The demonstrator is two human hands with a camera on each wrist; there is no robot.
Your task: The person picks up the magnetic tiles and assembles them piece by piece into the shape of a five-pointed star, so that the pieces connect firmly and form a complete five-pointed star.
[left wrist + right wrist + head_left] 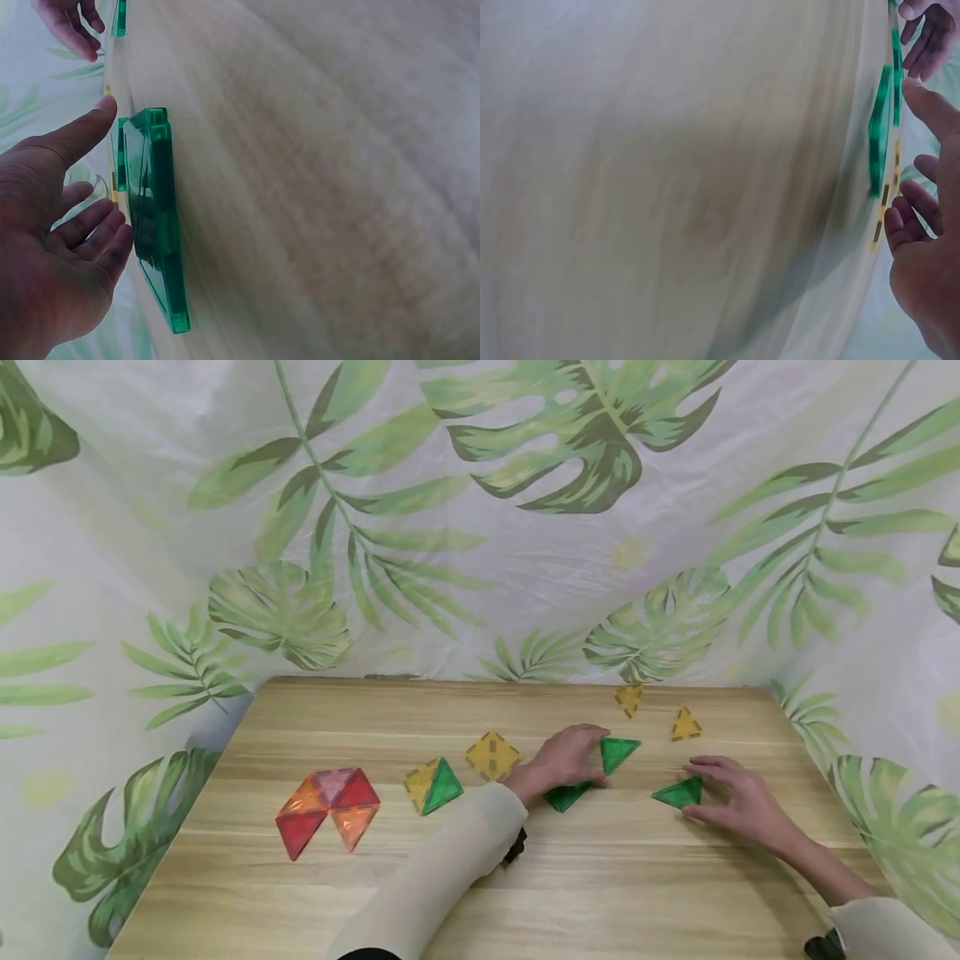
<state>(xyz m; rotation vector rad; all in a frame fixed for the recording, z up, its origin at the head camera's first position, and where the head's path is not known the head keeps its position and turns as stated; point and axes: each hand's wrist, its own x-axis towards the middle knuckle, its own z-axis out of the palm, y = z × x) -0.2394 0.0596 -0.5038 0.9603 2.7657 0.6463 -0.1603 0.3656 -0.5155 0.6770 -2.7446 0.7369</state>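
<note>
Over the middle right of the table, my left hand (564,760) hovers with fingers spread beside two green triangular magnetic tiles. One green tile (619,753) lies at its fingertips; the other green tile (566,797) is partly hidden beneath the hand. In the left wrist view, the thumb and fingers of the left hand (56,225) are loosely extended near a green tile (157,217). Farther right, my right hand (742,806) has thumb and forefinger parted around a third green tile (678,792). Nothing is visibly pinched in the right wrist view, where the fingers appear apart from the green tile (880,135).
Two yellow triangles (685,724) lie near the back edge. Left of my left hand are a yellow diamond of two tiles (492,755) and a yellow-and-green pair (433,787). A fan of red, orange and pink tiles (327,802) lies at the left.
</note>
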